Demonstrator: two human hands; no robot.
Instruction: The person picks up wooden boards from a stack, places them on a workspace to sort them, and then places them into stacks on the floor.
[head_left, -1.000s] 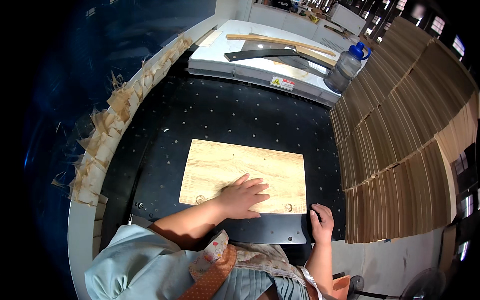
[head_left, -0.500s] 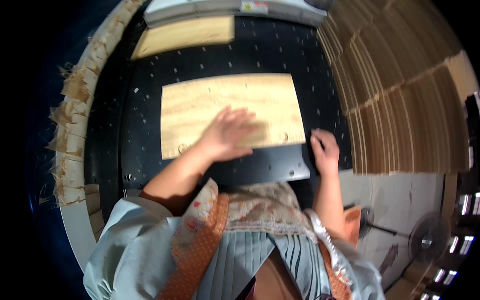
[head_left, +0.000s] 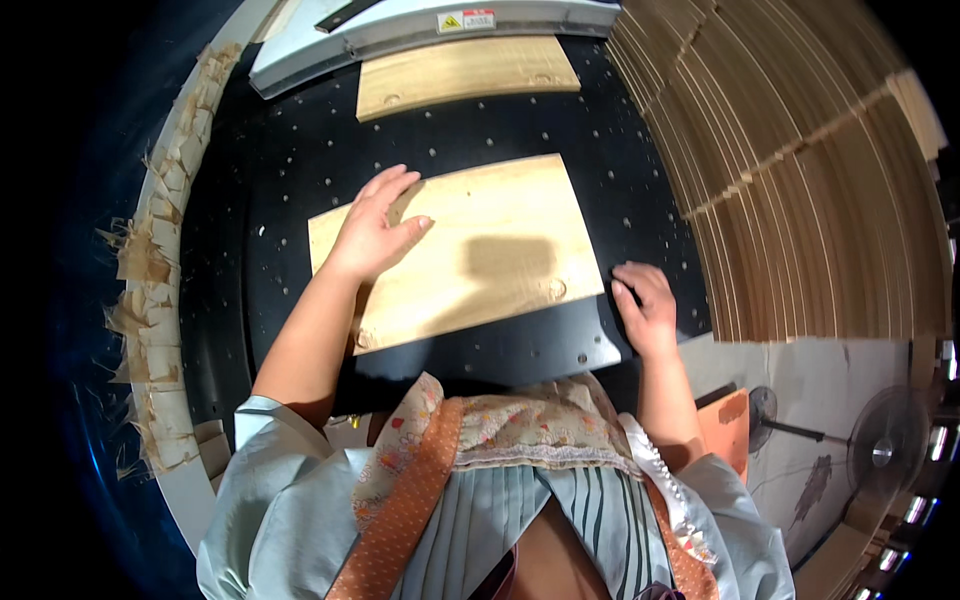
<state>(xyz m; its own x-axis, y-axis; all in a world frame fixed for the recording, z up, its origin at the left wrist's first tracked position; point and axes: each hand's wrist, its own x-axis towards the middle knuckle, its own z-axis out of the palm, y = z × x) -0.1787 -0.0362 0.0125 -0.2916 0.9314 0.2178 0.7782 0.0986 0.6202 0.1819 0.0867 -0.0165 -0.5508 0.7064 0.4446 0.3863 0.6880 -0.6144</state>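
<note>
A pale wooden board (head_left: 480, 215) lies at a slant on the black table (head_left: 280, 260) in front of me, with a round notch-like mark near each of its two near corners. My left hand (head_left: 375, 235) rests over the board's left part, palm down, fingers stretched toward its far edge and thumb apart. Just beyond the board's right edge, my right hand (head_left: 650, 305) sits on the table, fingers loosely bent, thumb apart, nothing in it. A second wooden board (head_left: 460, 80) with similar marks lies at the far side, by the white machine beam (head_left: 390, 40).
Stacked brown cardboard-like sheets (head_left: 820, 220) rise along the right side. To the left runs a pale edge with torn brown tape (head_left: 150, 260). A fan (head_left: 885, 450) stands at the lower right, beyond an orange panel (head_left: 725, 430). Small pale studs dot the tabletop.
My left hand has moved from the near board's middle to its left part, and that board has turned slightly. The far board has shifted right along the beam. My right hand stays by the edge.
</note>
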